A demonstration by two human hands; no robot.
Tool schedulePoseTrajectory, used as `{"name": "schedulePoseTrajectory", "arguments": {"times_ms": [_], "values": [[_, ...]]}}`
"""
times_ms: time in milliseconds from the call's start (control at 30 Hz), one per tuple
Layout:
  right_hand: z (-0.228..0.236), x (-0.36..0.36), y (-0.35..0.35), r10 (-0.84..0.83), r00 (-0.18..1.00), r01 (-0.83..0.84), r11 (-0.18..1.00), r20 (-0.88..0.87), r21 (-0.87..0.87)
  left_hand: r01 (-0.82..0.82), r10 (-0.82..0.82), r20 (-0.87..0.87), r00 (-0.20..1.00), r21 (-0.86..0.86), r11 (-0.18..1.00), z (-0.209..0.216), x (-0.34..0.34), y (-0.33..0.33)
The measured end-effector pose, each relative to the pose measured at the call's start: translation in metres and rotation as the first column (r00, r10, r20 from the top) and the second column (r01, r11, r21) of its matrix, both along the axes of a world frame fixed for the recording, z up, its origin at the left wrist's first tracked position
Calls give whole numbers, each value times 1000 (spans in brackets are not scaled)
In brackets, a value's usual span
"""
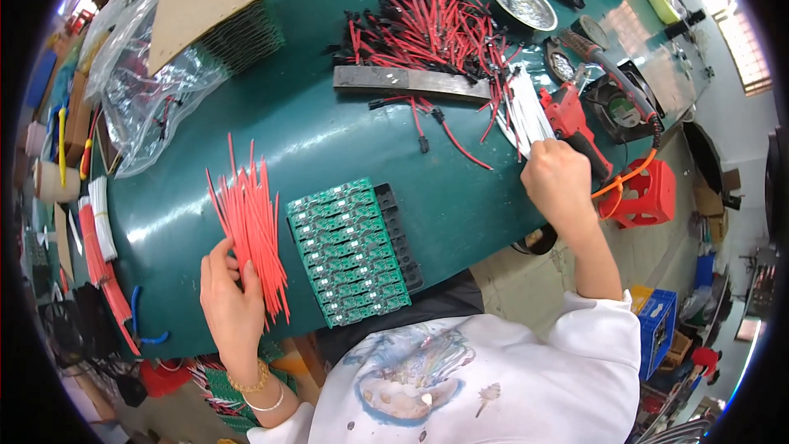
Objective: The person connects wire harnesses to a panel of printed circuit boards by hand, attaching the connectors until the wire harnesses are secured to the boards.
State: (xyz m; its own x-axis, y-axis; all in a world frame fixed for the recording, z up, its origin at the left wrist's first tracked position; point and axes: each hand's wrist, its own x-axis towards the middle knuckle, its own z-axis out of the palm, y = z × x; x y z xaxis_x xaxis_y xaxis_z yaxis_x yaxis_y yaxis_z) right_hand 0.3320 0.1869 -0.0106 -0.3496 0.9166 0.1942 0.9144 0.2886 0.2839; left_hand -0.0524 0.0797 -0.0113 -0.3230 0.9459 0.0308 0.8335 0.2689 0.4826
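Observation:
A loose bundle of thin red wires point(259, 238) lies lengthwise on the green table. My left hand point(230, 300) is at its lower left edge, fingers curved and thumb apart, the thumb touching the wires. To the right, my right hand point(557, 174) is closed over the lower end of a bundle of white wires point(528, 107); its fingertips are hidden. Between my hands lies a panel of green circuit boards point(349, 251) in rows, a black holder point(399, 234) showing along its right side.
A heap of red-and-black connector leads point(427, 29) lies behind a grey metal bar point(411, 82). Around my right hand are a red tool point(571, 123), a soldering iron point(612, 74) with an orange cord and a small black fan point(620, 103). A metal dish point(523, 4) stands farther back.

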Motion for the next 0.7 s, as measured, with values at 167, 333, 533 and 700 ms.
{"name": "schedulePoseTrajectory", "arguments": {"times_ms": [167, 333, 533, 700], "values": [[12, 13, 12, -135, 976, 112, 984, -169, -136, 60, -54, 174, 983, -30, 998, 3, -25, 9], [25, 26, 20, -314, 881, 201, 926, -354, -319, 33, -17, 159, 987, -96, 995, 9, -47, 19], [38, 27, 7, -301, 930, 223, 919, -212, -325, 8, 7, 55, 998, -268, 963, 25, -62, 27], [51, 35, -7, -303, 939, 261, 935, -161, -240, 58, -89, -93, 992, -293, 954, 29, -67, 30]]}}
